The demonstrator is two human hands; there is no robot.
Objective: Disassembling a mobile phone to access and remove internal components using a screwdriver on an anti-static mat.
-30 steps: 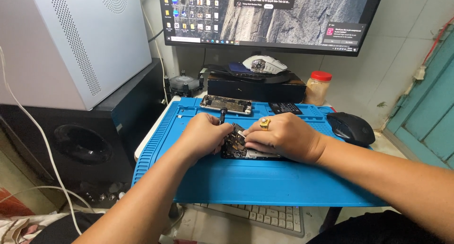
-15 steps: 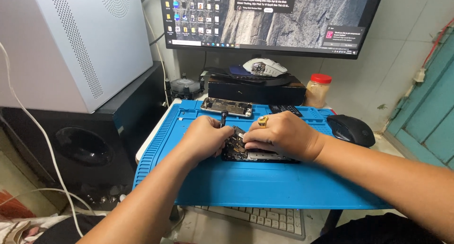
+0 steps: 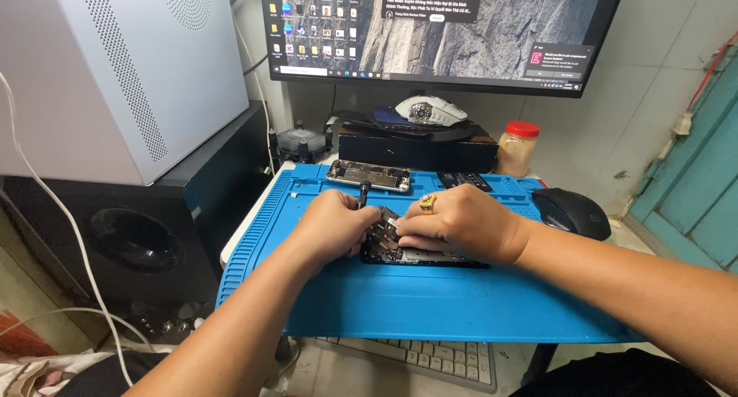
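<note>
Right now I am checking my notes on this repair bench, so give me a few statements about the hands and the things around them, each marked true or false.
1. Both hands are on the opened phone on the blue mat. True.
2. The left hand holds a dark-handled tool. True.
3. The right hand wears no ring. False: a gold ring sits on one finger.
4. The black mouse lies left of the mat. False: it lies at the mat's right edge.
5. A keyboard shows below the mat's near edge. True.
6. The jar behind the mat has a blue lid. False: its lid is red.
</note>
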